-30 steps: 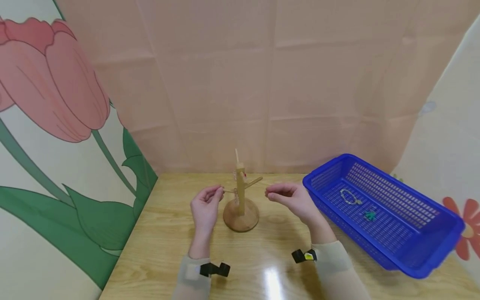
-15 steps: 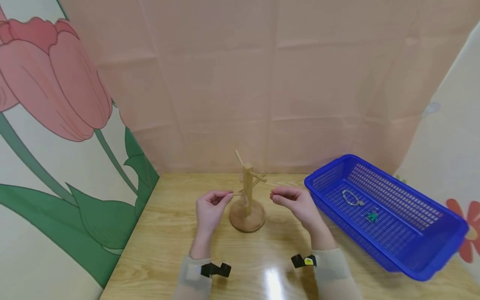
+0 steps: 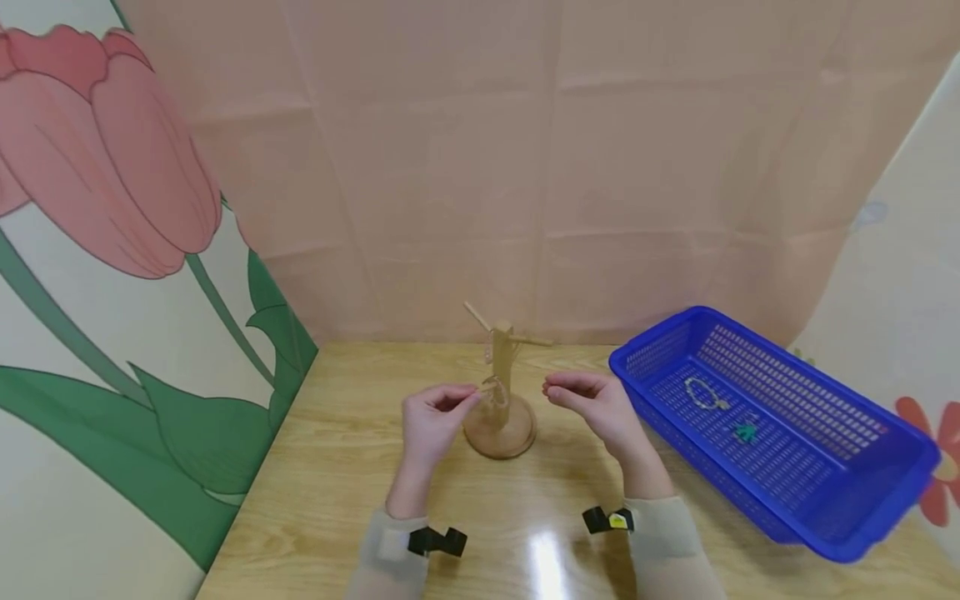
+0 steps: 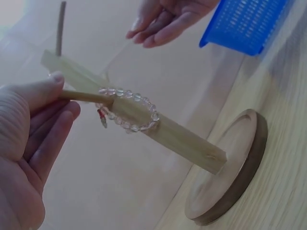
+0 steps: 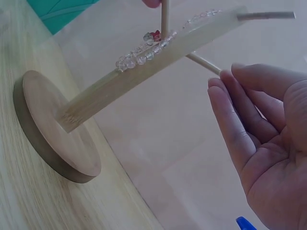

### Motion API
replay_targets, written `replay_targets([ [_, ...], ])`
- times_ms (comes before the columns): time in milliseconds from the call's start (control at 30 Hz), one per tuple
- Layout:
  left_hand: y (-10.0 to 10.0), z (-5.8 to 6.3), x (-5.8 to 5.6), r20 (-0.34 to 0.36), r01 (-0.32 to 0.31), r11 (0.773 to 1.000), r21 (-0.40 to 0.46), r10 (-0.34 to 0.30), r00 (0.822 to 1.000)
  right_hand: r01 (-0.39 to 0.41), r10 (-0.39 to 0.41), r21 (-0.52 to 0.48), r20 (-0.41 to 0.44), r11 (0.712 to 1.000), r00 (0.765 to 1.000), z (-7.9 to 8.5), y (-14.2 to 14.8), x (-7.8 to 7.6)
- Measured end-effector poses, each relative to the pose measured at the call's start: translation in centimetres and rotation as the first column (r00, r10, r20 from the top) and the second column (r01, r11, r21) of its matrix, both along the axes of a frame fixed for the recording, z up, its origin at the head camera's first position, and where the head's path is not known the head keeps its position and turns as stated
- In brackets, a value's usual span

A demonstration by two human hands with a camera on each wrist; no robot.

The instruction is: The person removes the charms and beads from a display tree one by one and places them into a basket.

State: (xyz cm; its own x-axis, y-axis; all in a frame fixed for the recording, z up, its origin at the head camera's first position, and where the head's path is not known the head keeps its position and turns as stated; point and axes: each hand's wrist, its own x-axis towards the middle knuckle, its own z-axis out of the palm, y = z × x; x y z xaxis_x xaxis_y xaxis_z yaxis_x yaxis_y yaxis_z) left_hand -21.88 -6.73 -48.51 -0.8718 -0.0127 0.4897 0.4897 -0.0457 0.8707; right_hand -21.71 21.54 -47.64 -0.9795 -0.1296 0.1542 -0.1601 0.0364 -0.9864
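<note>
A wooden stand with a round base and several thin pegs stands upright on the table. My left hand pinches the end of one peg between thumb and fingers. On that peg hangs a bracelet of clear beads with a small red piece, lying against the post. Higher on the post shows another clear beaded bracelet. My right hand hovers to the right of the stand, thumb close to its loosely bent fingers, holding nothing. A peg tip overlaps its fingertips in the right wrist view.
A blue plastic basket stands at the right of the table. Inside lie a pale bracelet and a small green item. Behind the table hangs a pinkish cloth; tulip-printed panel at the left.
The stand has turned and shifted slightly right, its upper peg now pointing to the right. My left hand has moved right with the pinched peg. The right hand stays nearly in place.
</note>
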Motion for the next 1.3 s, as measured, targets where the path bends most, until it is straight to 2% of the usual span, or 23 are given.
replay_targets([
  [267, 1.3, 0.0, 0.3, -0.072, 0.051, 0.999, -0.011, -0.051, 0.996, 0.022, -0.023, 0.026, 0.032, 0.999, 0.999, -0.2, 0.4, -0.2],
  [600, 2.7, -0.1, 0.8, -0.114, 0.11, 0.988, -0.108, -0.122, 0.986, 0.029, -0.03, 0.032, 0.032, 0.999, 0.999, -0.2, 0.2, -0.3],
  [933, 4.2, -0.2, 1.4, -0.092, 0.088, 0.994, -0.069, -0.094, 0.991, 0.047, -0.049, 0.067, 0.028, 0.997, 0.998, -0.1, 0.0, -0.2],
  [1167, 4.6, 0.0, 1.5, -0.085, 0.066, 0.995, -0.068, -0.071, 0.994, 0.049, -0.051, 0.072, 0.027, 0.996, 0.998, 0.0, 0.0, -0.2],
  [1300, 4.4, 0.0, 1.6, -0.07, 0.078, 0.995, -0.053, -0.082, 0.994, 0.052, -0.054, 0.075, 0.029, 0.996, 0.998, -0.1, 0.0, -0.2],
])
